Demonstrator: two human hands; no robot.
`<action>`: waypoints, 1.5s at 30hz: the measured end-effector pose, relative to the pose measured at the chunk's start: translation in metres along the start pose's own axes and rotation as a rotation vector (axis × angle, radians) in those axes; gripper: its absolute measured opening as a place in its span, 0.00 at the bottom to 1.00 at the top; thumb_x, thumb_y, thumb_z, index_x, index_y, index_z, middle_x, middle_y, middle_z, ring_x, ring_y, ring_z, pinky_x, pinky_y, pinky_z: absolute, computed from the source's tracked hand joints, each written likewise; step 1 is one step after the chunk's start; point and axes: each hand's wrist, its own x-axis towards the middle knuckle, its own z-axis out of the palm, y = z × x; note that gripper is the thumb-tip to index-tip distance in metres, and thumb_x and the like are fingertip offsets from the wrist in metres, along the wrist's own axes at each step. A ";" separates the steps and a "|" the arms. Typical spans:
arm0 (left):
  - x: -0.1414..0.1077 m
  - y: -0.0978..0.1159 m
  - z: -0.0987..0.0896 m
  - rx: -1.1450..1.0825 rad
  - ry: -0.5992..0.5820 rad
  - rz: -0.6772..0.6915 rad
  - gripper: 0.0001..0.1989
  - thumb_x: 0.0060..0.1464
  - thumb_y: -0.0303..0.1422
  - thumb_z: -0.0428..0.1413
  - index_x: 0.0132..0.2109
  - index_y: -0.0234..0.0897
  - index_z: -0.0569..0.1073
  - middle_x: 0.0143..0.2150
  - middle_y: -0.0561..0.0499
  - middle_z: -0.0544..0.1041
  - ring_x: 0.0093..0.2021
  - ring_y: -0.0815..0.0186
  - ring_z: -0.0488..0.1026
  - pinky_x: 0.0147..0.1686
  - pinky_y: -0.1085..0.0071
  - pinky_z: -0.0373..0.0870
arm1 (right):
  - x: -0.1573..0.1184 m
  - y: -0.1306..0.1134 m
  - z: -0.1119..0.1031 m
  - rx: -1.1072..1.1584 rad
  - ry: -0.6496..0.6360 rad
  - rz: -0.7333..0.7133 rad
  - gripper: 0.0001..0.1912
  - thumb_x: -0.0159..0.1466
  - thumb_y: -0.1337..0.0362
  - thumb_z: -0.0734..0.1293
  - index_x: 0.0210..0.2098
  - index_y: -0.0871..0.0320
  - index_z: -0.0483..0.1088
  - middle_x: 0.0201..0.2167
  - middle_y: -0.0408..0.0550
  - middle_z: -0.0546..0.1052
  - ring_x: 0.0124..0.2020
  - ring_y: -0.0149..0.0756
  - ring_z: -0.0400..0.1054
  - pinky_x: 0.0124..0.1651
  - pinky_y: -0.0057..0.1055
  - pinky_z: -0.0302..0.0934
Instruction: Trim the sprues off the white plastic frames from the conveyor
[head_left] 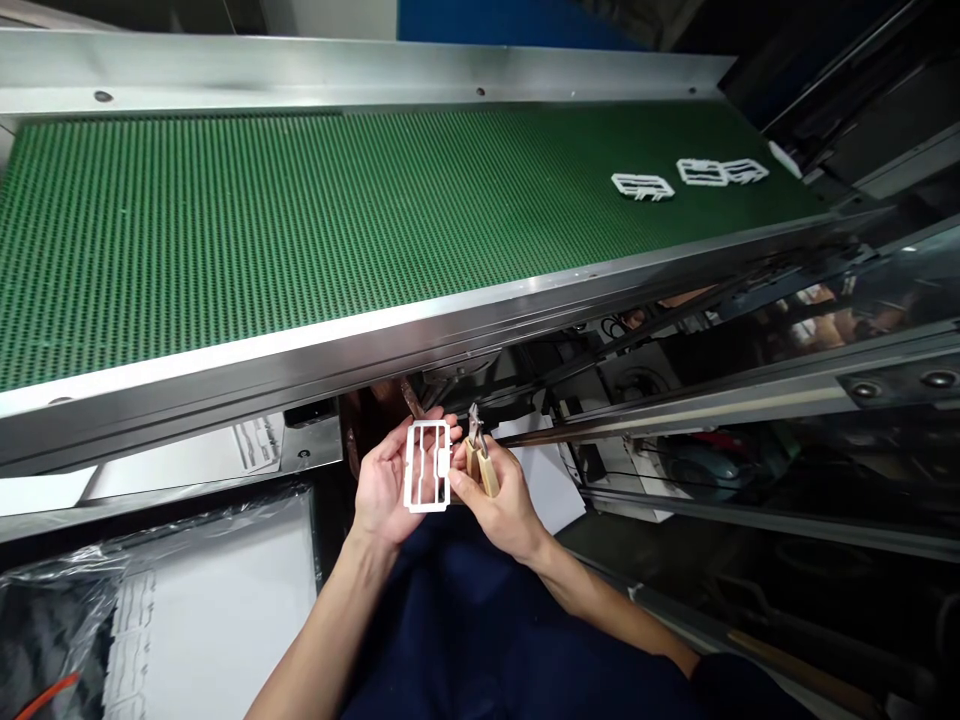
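A white plastic frame (pixel 427 466) with long slots lies across the palm of my left hand (pixel 384 482), whose fingers curl up behind it. My right hand (pixel 504 505) is wrapped round small cutters (pixel 482 462) with pale yellow handles, their metal jaws pointing up and away from me. The thumb of my right hand reaches to the right edge of the frame. Both hands are close together, below the near metal edge of a green conveyor belt (pixel 322 220).
Several similar white frames (pixel 643 187) lie at the belt's right end. Left of me, more white parts (pixel 131 640) lie on white sheets in a plastic-lined box, and others (pixel 256 443) rest on a shelf under the belt. Metal rails (pixel 750 400) run along the right.
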 end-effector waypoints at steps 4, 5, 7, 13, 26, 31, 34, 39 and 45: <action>0.000 0.000 0.000 0.000 0.003 0.003 0.17 0.61 0.28 0.42 0.45 0.23 0.74 0.38 0.39 0.78 0.41 0.54 0.75 0.40 0.57 0.75 | 0.000 -0.001 -0.001 -0.008 0.002 -0.007 0.07 0.57 0.66 0.64 0.35 0.58 0.63 0.29 0.43 0.69 0.30 0.29 0.65 0.37 0.28 0.63; 0.001 0.000 0.000 0.000 0.004 0.006 0.17 0.61 0.28 0.42 0.45 0.23 0.74 0.38 0.39 0.79 0.41 0.54 0.75 0.40 0.58 0.75 | 0.000 -0.001 -0.001 -0.010 0.003 -0.009 0.06 0.57 0.66 0.64 0.35 0.58 0.63 0.29 0.43 0.69 0.30 0.29 0.65 0.37 0.28 0.63; 0.001 0.000 0.000 -0.002 0.005 0.009 0.17 0.61 0.28 0.43 0.45 0.23 0.74 0.38 0.39 0.79 0.41 0.55 0.76 0.40 0.59 0.75 | 0.001 -0.001 -0.001 -0.011 0.006 -0.011 0.06 0.57 0.67 0.64 0.35 0.58 0.63 0.29 0.43 0.69 0.29 0.29 0.65 0.36 0.28 0.63; 0.002 -0.001 -0.001 0.002 -0.013 0.003 0.17 0.61 0.28 0.43 0.45 0.23 0.74 0.38 0.39 0.79 0.42 0.54 0.75 0.40 0.59 0.75 | 0.001 0.000 0.000 0.008 0.007 0.001 0.06 0.57 0.67 0.64 0.34 0.59 0.63 0.28 0.43 0.68 0.29 0.29 0.64 0.36 0.27 0.63; 0.001 -0.002 0.000 0.014 0.022 0.017 0.17 0.61 0.28 0.43 0.45 0.24 0.74 0.38 0.38 0.79 0.41 0.54 0.75 0.40 0.58 0.75 | 0.000 0.000 0.000 0.017 0.011 0.008 0.07 0.56 0.66 0.65 0.34 0.58 0.63 0.28 0.42 0.68 0.29 0.28 0.64 0.35 0.27 0.63; 0.002 -0.003 0.001 0.013 0.021 0.016 0.17 0.61 0.28 0.42 0.45 0.23 0.74 0.38 0.39 0.79 0.41 0.55 0.75 0.41 0.59 0.75 | 0.001 -0.001 -0.001 0.010 0.019 0.005 0.06 0.56 0.67 0.65 0.34 0.58 0.63 0.28 0.42 0.68 0.28 0.28 0.64 0.33 0.27 0.63; 0.002 -0.003 0.000 0.010 0.005 0.016 0.18 0.61 0.28 0.42 0.44 0.23 0.74 0.37 0.40 0.79 0.41 0.55 0.75 0.40 0.61 0.75 | 0.001 -0.002 -0.001 -0.003 0.025 -0.012 0.06 0.56 0.67 0.65 0.33 0.59 0.64 0.27 0.42 0.68 0.27 0.28 0.63 0.32 0.26 0.63; 0.002 -0.001 -0.001 0.089 -0.026 0.030 0.16 0.60 0.29 0.44 0.46 0.24 0.72 0.39 0.38 0.77 0.41 0.55 0.75 0.40 0.60 0.74 | 0.002 0.000 0.000 0.010 0.028 -0.010 0.05 0.57 0.64 0.64 0.31 0.59 0.63 0.28 0.43 0.67 0.29 0.29 0.63 0.34 0.26 0.62; 0.005 0.001 -0.020 0.264 0.134 0.144 0.07 0.54 0.24 0.50 0.35 0.30 0.73 0.28 0.47 0.75 0.27 0.66 0.73 0.29 0.72 0.72 | 0.004 0.003 -0.001 0.014 0.068 -0.021 0.06 0.58 0.64 0.64 0.33 0.59 0.62 0.26 0.41 0.65 0.26 0.27 0.60 0.32 0.26 0.58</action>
